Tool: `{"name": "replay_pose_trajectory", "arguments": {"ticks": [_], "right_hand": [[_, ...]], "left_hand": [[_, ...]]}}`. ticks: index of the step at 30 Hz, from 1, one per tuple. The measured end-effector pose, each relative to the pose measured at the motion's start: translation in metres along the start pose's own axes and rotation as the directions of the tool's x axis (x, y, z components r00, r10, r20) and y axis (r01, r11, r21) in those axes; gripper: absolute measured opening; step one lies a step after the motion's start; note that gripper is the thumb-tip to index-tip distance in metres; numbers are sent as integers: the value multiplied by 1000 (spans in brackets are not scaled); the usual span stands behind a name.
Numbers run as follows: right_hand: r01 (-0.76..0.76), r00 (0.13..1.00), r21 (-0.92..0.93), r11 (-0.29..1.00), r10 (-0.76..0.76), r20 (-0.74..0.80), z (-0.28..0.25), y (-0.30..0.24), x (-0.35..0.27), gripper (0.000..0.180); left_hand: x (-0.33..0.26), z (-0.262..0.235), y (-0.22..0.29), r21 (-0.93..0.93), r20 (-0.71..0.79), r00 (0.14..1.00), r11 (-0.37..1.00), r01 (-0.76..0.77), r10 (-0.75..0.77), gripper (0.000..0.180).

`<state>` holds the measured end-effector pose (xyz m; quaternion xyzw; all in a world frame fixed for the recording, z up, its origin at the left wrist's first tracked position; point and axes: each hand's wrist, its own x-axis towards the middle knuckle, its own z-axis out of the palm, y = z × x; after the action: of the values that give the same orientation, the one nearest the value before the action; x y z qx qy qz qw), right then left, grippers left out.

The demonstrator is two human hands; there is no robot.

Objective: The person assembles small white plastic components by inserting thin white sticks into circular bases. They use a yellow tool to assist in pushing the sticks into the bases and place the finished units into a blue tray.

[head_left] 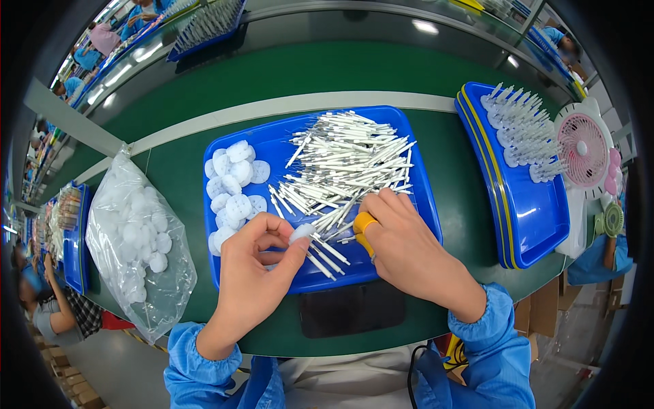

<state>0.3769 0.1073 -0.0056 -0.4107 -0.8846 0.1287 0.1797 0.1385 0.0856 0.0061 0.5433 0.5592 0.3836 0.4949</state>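
Green conveyor bench [204, 170]. On the blue plastic tray [422, 204], the left hand [255, 266] pinches a white round pad [302, 232]; the right hand [402, 245], yellow-capped thumb, closes on thin white sticks [347, 163]. Assembled pieces fill the right blue tray [538, 218]; many sticks remain.

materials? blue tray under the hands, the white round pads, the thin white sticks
Blue tray: looks like rigid moulded plastic, glossy, with light glare on the surface. White round pads: soft, matte, fibrous look, probably cotton or foam; the left hand pinches one. Thin white sticks: smooth, probably plastic, some with darker tips; the material of the tips cannot be told. Right hand rests on them.
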Motion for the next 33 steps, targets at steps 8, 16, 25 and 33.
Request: {"name": "replay_pose_trajectory", "arguments": {"ticks": [8,16,25,33], "right_hand": [[-59,998,17,998,58,39,-18,-7,-12,13],[-111,994,16,994,110,16,-18,1,-19,18],[-128,992,96,987,125,31,-19,-2,-19,24],[-92,995,490,867,105,2,-13,-30,-14,51]], "left_hand": [[2,-2,-2,-8,-46,997,998,-55,55,11],[1,0,-2,-31,-10,1000,999,-23,22,11],[0,1,-4,-21,47,999,1000,-15,16,9],[-7,10,-3,81,109,988,990,-119,110,14]]}}
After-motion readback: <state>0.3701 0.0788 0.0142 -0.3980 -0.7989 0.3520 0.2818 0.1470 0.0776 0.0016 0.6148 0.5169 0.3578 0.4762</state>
